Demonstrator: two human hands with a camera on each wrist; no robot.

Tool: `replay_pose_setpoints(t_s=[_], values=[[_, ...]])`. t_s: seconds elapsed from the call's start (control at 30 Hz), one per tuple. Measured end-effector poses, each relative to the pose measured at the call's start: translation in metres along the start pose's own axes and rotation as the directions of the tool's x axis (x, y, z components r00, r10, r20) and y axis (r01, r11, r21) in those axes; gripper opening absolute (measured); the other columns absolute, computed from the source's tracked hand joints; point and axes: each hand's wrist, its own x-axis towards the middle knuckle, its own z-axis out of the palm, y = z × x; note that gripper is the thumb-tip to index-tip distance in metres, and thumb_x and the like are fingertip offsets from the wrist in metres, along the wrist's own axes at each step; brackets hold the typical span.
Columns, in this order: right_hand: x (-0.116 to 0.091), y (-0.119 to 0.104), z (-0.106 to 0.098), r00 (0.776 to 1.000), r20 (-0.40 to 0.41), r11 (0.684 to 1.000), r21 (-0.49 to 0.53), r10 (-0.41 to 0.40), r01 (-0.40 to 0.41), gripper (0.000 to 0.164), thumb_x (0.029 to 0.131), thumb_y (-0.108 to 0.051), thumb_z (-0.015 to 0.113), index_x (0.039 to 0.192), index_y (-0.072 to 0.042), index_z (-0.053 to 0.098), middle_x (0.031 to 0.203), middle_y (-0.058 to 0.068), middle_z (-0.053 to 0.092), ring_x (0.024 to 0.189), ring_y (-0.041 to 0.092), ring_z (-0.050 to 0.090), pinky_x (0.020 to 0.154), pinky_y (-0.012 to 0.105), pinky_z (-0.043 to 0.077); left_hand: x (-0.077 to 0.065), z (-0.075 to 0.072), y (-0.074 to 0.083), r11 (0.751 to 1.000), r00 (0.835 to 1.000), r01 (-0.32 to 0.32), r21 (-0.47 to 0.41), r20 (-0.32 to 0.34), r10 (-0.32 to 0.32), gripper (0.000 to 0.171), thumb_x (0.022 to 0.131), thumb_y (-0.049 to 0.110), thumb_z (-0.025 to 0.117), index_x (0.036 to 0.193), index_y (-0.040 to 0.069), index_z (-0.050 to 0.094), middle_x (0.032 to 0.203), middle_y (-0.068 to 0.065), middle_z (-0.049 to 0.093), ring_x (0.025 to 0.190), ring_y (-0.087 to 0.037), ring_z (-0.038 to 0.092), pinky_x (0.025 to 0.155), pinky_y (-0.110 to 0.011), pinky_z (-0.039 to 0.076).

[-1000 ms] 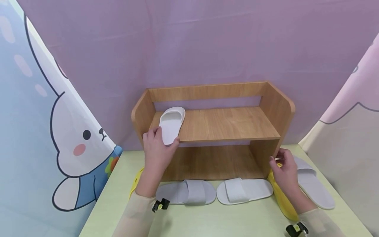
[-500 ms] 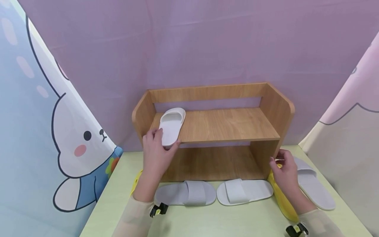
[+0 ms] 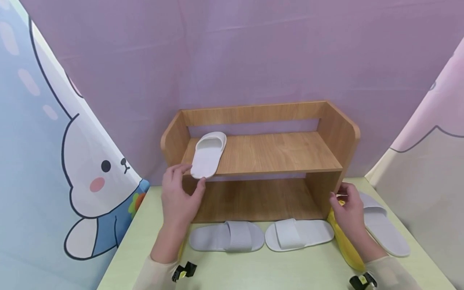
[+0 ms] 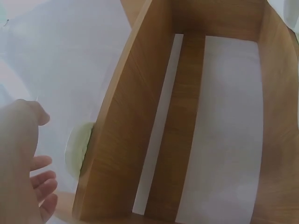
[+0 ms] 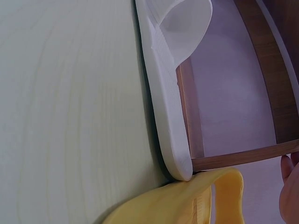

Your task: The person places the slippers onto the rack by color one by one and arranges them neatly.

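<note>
Head view, yellow shoe (image 3: 346, 246): partly hidden by my right forearm (image 3: 371, 246).
Right hand (image 3: 351, 206): curled at the side of the wooden rack (image 3: 253, 115), mostly cut off in the right wrist view; whether I'm gripping, I can't tell.
Left hand (image 3: 180, 193): thumb and fingers apart; contact with the white slipper (image 3: 208, 157) unclear.
Farther back: that slipper, on the top shelf (image 3: 279, 151), left end.

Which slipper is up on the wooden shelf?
The white slipper on the left of the upper shelf; the others in view, even the second white slipper, are on the green table.
</note>
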Motion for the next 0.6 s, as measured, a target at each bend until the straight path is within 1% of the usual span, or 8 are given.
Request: replay_pose_setpoints(t_s=[0.13, 0.3, 0.4, 0.6], values=[[0.0, 0.0, 0.0, 1.0, -0.002, 1.0, 0.005, -0.007, 0.007, 0.031, 0.1, 0.006, 0.069, 0.129, 0.007, 0.059, 0.115, 0.013, 0.065, 0.102, 0.004, 0.057, 0.086, 0.013, 0.051, -0.005, -0.005, -0.008, 1.0, 1.0, 0.007, -0.018, -0.03, -0.007, 0.046, 0.094, 0.028, 0.087, 0.131, 0.007, 0.07, 0.134, -0.011, 0.064, 0.128, -0.03, 0.059, 0.108, -0.052, 0.055], [0.0, 0.0, 0.0, 1.0, -0.005, 1.0, 0.013, -0.008, 0.008, 0.031, 0.1, 0.007, 0.069, 0.129, 0.008, 0.059, 0.114, 0.013, 0.065, 0.102, 0.005, 0.057, 0.086, 0.013, 0.051, -0.013, -0.007, -0.019, 0.996, 0.996, 0.08, -0.048, -0.031, -0.081, 0.04, 0.096, 0.024, 0.086, 0.13, 0.01, 0.069, 0.132, -0.008, 0.062, 0.125, -0.024, 0.061, 0.106, -0.05, 0.058], [0.0, 0.001, 0.001, 1.0, 0.003, 1.0, 0.001, 0.005, -0.005, 0.031, 0.1, 0.006, 0.069, 0.13, 0.007, 0.059, 0.115, 0.012, 0.065, 0.103, 0.005, 0.057, 0.086, 0.014, 0.051, -0.018, -0.006, -0.027, 0.991, 0.992, 0.12, -0.058, -0.035, -0.122, 0.04, 0.096, 0.021, 0.086, 0.13, 0.009, 0.068, 0.13, -0.008, 0.062, 0.123, -0.024, 0.061, 0.102, -0.048, 0.056], [0.0, 0.004, 0.002, 1.0, 0.002, 1.0, -0.003, 0.008, -0.008, 0.031, 0.101, 0.006, 0.068, 0.131, 0.006, 0.059, 0.116, 0.011, 0.065, 0.103, 0.005, 0.057, 0.087, 0.015, 0.052, -0.024, -0.005, -0.042, 0.986, 0.985, 0.164, -0.038, -0.047, -0.166, 0.046, 0.095, 0.017, 0.087, 0.133, 0.007, 0.063, 0.129, -0.011, 0.061, 0.123, -0.025, 0.06, 0.099, -0.044, 0.053]])
